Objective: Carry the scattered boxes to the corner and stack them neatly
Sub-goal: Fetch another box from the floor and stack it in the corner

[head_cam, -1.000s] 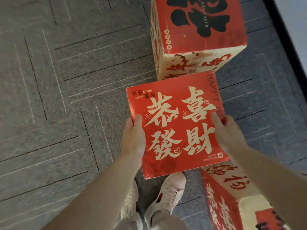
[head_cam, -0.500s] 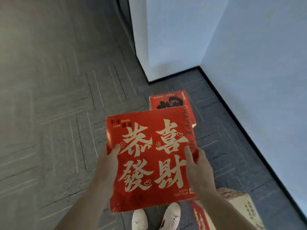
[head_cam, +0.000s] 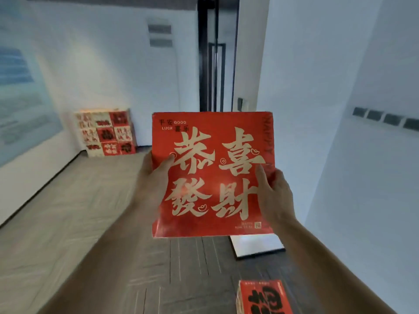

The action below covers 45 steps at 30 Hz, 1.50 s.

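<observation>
Red and gold, the box (head_cam: 212, 173) is sitting up in the air in front of the person, with one hand on each side. The left hand (head_cam: 154, 177) is pressing on the left edge with its thumb on the front, and the right hand (head_cam: 275, 196) is pressing on the right edge, so both hands are gripping this one box. Far away in the corner, a stack of boxes (head_cam: 106, 132) is already standing against the wall; it is looking like three rows of three, so about nine, but it is blurry. One more box on the floor (head_cam: 263, 298) is waiting near the bottom edge. So a big part of the job is looking done. I think the held box is needing to go to the stack, and the floor box after it.
</observation>
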Each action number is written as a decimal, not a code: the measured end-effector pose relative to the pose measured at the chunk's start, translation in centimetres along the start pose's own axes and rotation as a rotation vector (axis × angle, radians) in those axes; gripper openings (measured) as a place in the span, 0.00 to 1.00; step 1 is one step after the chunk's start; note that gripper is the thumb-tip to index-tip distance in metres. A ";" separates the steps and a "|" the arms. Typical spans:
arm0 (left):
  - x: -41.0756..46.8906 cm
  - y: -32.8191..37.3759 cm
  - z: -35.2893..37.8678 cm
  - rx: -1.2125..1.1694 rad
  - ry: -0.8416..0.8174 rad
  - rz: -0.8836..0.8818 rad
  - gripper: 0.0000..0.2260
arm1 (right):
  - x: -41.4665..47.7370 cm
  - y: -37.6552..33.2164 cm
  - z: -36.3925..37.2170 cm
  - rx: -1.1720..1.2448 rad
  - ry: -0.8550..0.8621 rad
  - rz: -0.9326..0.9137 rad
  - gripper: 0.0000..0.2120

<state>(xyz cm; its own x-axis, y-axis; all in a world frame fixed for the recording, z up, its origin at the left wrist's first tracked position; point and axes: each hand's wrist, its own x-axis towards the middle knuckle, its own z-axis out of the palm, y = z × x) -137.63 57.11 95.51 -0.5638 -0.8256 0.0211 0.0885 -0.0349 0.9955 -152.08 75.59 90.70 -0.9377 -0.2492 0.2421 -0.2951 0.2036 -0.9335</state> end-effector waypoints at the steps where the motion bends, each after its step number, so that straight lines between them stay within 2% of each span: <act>1: 0.3 2.2 -1.1 -0.025 -0.002 0.050 0.12 | 0.7 -2.4 0.6 0.012 0.012 -0.044 0.24; 6: 1.3 9.9 -6.4 -0.076 0.086 0.250 0.17 | 2.1 -12.6 3.7 0.116 0.014 -0.219 0.19; 11: 4.0 12.3 -10.2 -0.129 0.141 0.345 0.18 | 3.6 -17.2 8.2 0.254 -0.056 -0.231 0.18; 18: 12.4 10.0 -13.0 -0.139 0.278 0.405 0.16 | 8.9 -16.5 18.2 0.356 -0.188 -0.231 0.25; 23: 21.0 8.3 -14.1 -0.114 0.340 0.411 0.19 | 15.4 -15.2 26.2 0.458 -0.278 -0.207 0.16; 27: 27.8 8.4 -15.0 -0.077 0.384 0.419 0.21 | 20.5 -15.2 33.0 0.538 -0.326 -0.180 0.21; 30: 32.5 8.9 -16.5 -0.057 0.441 0.419 0.21 | 23.4 -15.7 38.0 0.596 -0.388 -0.143 0.17; 33: 36.6 9.1 -18.1 -0.057 0.488 0.415 0.21 | 25.8 -16.5 42.8 0.598 -0.436 -0.151 0.16; 40: 47.7 8.3 -24.5 -0.019 0.563 0.422 0.20 | 31.3 -18.1 57.0 0.574 -0.483 -0.177 0.20; 45: 57.5 8.0 -29.7 -0.030 0.553 0.424 0.22 | 34.7 -19.6 67.2 0.549 -0.457 -0.184 0.23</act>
<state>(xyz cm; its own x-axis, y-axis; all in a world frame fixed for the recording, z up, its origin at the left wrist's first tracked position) -144.99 -7.37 101.93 0.0251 -0.9366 0.3494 0.2360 0.3452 0.9084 -166.50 -0.65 99.60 -0.6764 -0.6278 0.3850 -0.1933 -0.3532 -0.9154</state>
